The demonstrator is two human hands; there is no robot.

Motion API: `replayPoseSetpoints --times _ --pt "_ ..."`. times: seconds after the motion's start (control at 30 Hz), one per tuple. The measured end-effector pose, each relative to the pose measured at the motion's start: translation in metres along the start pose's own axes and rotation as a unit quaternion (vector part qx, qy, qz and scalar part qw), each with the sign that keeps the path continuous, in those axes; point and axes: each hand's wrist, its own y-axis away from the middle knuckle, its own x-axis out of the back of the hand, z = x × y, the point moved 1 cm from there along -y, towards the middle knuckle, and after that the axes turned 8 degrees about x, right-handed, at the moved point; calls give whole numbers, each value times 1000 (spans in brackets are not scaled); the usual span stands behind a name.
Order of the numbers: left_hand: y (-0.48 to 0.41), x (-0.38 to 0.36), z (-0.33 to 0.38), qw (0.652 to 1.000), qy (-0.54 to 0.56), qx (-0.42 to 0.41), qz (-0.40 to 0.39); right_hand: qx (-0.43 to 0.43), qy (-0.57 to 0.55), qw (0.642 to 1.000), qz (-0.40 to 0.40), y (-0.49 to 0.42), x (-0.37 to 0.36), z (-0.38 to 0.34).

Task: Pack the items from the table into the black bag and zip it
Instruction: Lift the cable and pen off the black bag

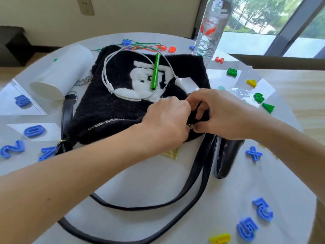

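Lying flat at the centre of the round white table [158, 173], the black bag [112, 106] is a fluffy shoulder bag with a white emblem facing up. Its black straps [193, 182] trail off toward 6 o'clock. Three items rest on top of the bag and are not packed: a green pen [155, 71] near its centre, a looped white cable [109, 71] running from 9 to 12 o'clock, and a white charger block [189, 83] at 3 o'clock. Both hands meet at the bag's 4 o'clock corner. The left hand [167, 118] has its fingers curled into the fluffy fabric at the edge and grips it; its fingertips are hidden. The right hand [218, 113] also has curled fingers holding the black fabric, with its thumb tip touching the small metal zip pull [190, 128]. A run of silver zip teeth [105, 122] shows along the near edge at 7 o'clock; whether it is parted cannot be told. Elsewhere on the table, a clear water bottle [209, 32] stands at 1 o'clock, and a white cup [63, 73] lies on its side at 10 o'clock. Blue number pieces [34, 131] sit at 8 o'clock and more at 5 o'clock. Green pieces [258, 97] lie at 3 o'clock.
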Motion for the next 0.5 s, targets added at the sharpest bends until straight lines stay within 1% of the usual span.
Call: replayPoseSetpoints --times 0.13,0.2,0.27,0.33,0.4,0.5 --pt "4 1 0 997 68 36 -24 17 36 999 20 -1 -9 -3" --pt "7 1 2 995 81 40 -32 18 71 997 25 0 -12 -4" --pt "9 -1 3 997 56 28 -36 20 120 992 29 1 -16 -4" --pt "10 -5 4 1000 6 7 -28 29 146 988 36 2 -21 -3" --pt "10 -9 5 999 -28 -9 -24 41 145 988 44 2 -24 0" --pt "9 -8 7 999 -41 -11 -21 47 123 991 34 2 -23 8"
